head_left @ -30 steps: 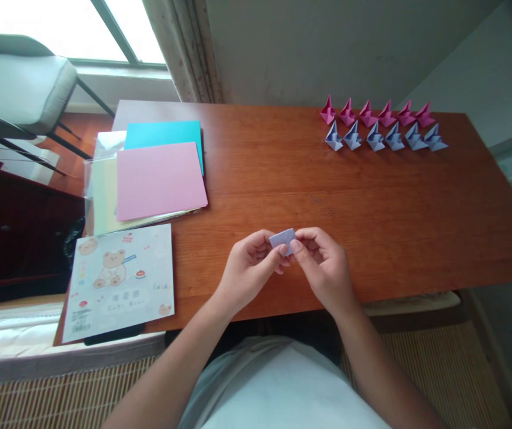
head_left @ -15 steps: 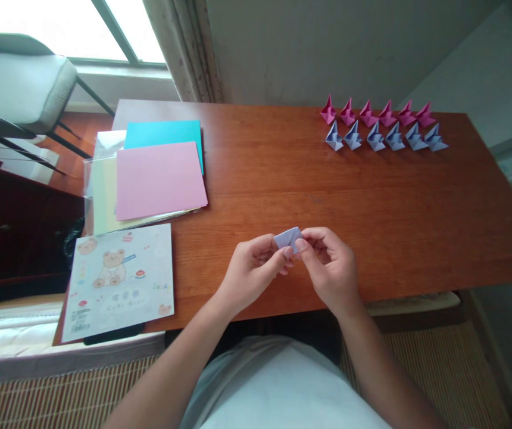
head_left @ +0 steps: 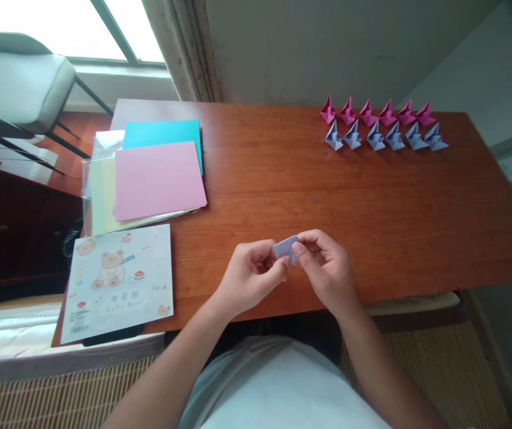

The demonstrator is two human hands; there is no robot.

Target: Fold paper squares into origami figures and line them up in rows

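A small folded piece of pale lavender paper [head_left: 286, 246] is held between my two hands, above the near edge of the wooden table. My left hand [head_left: 254, 271] pinches its left and lower side, the thumb in front and the fingers curled behind. On the right side, my right hand [head_left: 327, 262] grips the paper with thumb and forefinger. The fingertips cover part of the paper's lower edge. Far to the right stand a row of pink folded paper figures [head_left: 367, 113] and, in front of it, a row of pale lavender ones [head_left: 375, 138].
Pink sheets [head_left: 158, 182] lie over a turquoise sheet [head_left: 162, 132] and a clear sleeve of pale paper at the table's left. Nearer is a bear-printed pad [head_left: 122, 280]. A grey chair [head_left: 19, 83] stands beyond the left edge of the wooden table [head_left: 260, 173].
The folded paper has tilted and sits slightly lower; the diagonal crease seen on its face before no longer shows. My right thumb has shifted a little left over it.
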